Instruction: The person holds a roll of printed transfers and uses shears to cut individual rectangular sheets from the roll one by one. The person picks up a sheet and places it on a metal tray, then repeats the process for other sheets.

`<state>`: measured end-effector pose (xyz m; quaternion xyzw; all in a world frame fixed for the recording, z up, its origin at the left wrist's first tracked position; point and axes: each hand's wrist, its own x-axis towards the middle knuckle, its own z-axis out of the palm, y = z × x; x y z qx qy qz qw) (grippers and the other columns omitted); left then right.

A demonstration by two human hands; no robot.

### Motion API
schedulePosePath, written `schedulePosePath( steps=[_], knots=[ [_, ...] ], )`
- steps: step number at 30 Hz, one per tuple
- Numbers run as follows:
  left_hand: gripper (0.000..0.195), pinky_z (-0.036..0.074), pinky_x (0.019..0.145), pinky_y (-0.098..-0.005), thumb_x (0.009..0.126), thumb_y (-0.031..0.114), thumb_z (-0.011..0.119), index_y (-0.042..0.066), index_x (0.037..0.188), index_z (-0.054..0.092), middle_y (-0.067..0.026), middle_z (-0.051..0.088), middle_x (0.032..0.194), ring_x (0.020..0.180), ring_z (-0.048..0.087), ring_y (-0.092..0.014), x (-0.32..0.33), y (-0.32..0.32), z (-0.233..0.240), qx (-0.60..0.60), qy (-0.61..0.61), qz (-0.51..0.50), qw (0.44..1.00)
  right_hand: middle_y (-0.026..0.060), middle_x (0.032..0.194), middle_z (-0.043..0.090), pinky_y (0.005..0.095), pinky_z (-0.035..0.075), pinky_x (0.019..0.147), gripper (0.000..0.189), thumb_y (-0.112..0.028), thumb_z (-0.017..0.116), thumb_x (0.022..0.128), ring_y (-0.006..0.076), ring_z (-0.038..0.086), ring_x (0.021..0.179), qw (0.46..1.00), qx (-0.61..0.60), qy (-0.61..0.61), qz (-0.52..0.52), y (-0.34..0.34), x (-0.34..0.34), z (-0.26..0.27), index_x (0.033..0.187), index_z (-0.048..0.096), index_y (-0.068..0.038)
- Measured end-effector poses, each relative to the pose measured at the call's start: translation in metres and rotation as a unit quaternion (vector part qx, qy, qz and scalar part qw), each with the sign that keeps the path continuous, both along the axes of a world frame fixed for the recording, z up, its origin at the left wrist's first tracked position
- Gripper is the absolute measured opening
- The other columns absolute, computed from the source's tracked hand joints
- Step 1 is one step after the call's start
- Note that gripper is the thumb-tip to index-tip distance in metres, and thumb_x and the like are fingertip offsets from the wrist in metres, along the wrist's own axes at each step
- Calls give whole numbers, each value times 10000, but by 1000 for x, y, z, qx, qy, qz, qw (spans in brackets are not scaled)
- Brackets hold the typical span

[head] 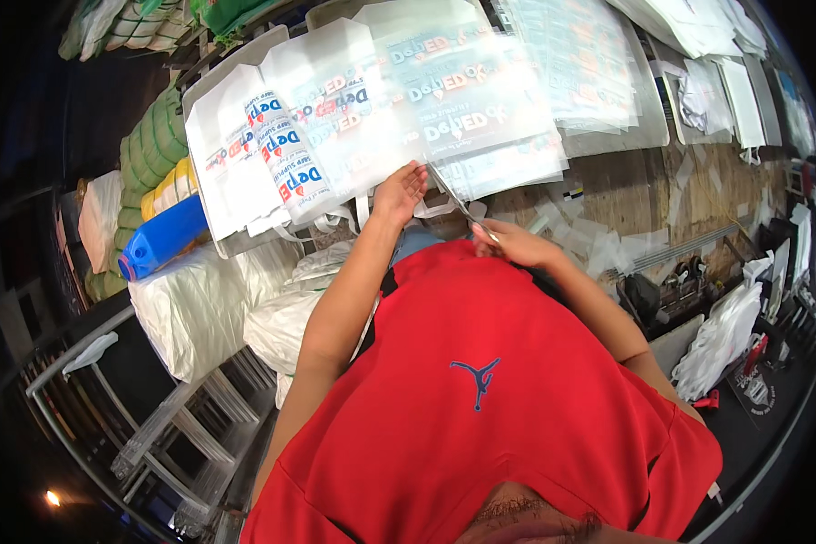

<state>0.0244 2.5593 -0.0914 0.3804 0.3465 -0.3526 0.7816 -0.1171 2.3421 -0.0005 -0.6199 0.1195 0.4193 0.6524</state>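
My right hand (pixel 517 243) grips metal scissors (pixel 457 198) close to my red shirt, the blades pointing up and left to the near edge of the sheets. At that edge, just left of the blade tips, my left hand (pixel 400 196) has its fingers curled on the near edge of a translucent printed film sheet (pixel 472 102). More printed film lies beneath and beside it. White bags (pixel 343 166) with printing spread to the left, and a curled printed piece (pixel 282 146) rests on them. White strap handles (pixel 340 221) hang over the near side.
Another board (pixel 629 139) with film sheets stands to the right. Film scraps (pixel 574 234) litter the wooden surface (pixel 625 183). At left are a blue container (pixel 163 238), white wrapped bundles (pixel 183 306), green bundles (pixel 151 146) and a metal rack (pixel 177 415).
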Motion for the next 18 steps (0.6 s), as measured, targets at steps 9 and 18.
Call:
schedulePosePath(
  steps=[9,18],
  knots=[
    [259,490,1015,-469,976,71,490,-81,1185,462,-228,523,1255,1162,573,-354,-11,-14,2,-38,-27,17,999,71,705,606,238,451,590,555,-580,464,964,116,546,599,983,41,27,-176,37,9,-31,958,520,-28],
    [261,510,985,-440,978,68,480,-97,1181,480,-233,526,1236,1149,586,-345,-14,-12,0,-11,-22,13,1000,71,698,601,238,443,584,550,-573,461,970,116,539,592,982,38,20,-182,45,9,-27,945,519,-27]
  ],
)
